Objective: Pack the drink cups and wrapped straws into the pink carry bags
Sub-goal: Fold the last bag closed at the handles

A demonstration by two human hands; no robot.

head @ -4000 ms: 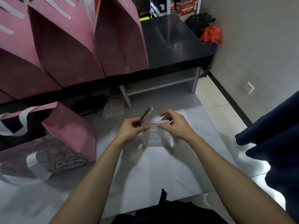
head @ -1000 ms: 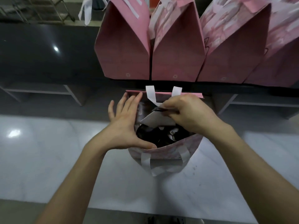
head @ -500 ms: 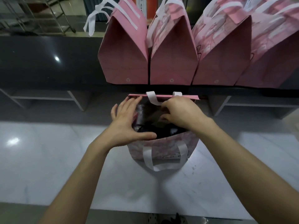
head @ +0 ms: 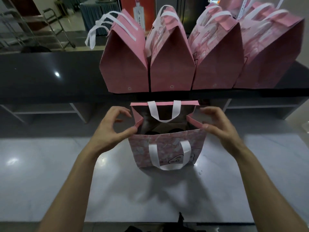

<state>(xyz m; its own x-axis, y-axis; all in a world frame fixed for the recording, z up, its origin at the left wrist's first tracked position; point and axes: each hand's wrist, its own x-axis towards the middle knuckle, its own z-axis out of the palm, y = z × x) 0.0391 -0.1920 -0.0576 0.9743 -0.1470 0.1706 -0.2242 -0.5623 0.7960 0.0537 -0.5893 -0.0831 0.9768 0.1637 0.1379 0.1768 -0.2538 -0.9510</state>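
Note:
An open pink carry bag (head: 167,148) with white handles stands on the white counter (head: 50,164). Inside it I see the dark tops of two drink cups (head: 150,132), mostly hidden by the front wall. No straw shows clearly in the dim inside. My left hand (head: 110,129) grips the bag's left side at the mouth, thumb on the front corner and fingers curled toward the back. My right hand (head: 217,126) grips the right side fold the same way, thumb on its pink edge.
Several closed pink bags (head: 125,64) stand in a row on the raised black counter (head: 50,77) just behind the open bag. Open shelves (head: 46,113) lie under that counter. A metal rack (head: 53,29) stands far back left.
My right hand has come out of the bag without the paper-wrapped item and moved to the bag's right side. My left hand shifted to the left side fold. The view tilted up.

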